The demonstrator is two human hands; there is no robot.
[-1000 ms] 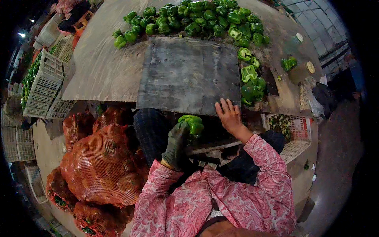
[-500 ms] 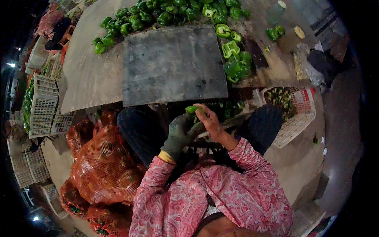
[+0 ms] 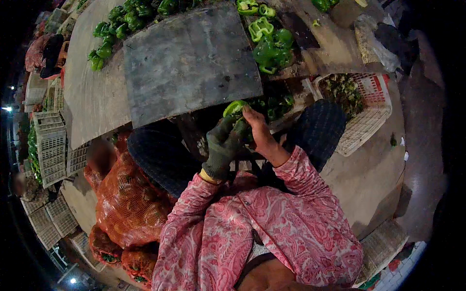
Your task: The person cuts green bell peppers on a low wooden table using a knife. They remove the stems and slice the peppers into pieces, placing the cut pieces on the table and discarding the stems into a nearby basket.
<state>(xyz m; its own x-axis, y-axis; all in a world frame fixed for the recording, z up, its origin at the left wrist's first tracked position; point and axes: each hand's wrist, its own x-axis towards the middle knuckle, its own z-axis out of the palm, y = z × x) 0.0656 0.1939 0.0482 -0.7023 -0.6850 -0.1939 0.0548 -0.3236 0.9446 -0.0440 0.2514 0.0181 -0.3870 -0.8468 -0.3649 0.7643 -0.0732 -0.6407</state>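
Note:
Just beyond the near edge of a dark grey board [image 3: 191, 60], both hands meet over my lap around a green bell pepper [image 3: 234, 107]. My left hand [image 3: 223, 145], in a dark grey-green glove with a yellow cuff, is closed on the pepper from below. Bare, my right hand [image 3: 260, 132] presses its thumb against the pepper's right side, while its other fingers are mostly hidden. Whether a small tool is in that hand does not show. Cut pepper pieces [image 3: 261, 29] with pale insides and a bigger green pepper [image 3: 273, 51] lie right of the board.
Whole green peppers [image 3: 124, 22] are heaped behind the board. At right stands a white-and-red plastic crate [image 3: 366, 126] holding trimmings [image 3: 342, 94]. Orange net sacks [image 3: 133, 203] crowd my left leg. Stacked pale crates [image 3: 51, 148] stand farther left. More peppers [image 3: 276, 106] lie below the table edge.
My view has shifted, so the board and peppers sit higher in the picture. The pepper in my hands has been turned and shows a broader, paler green side.

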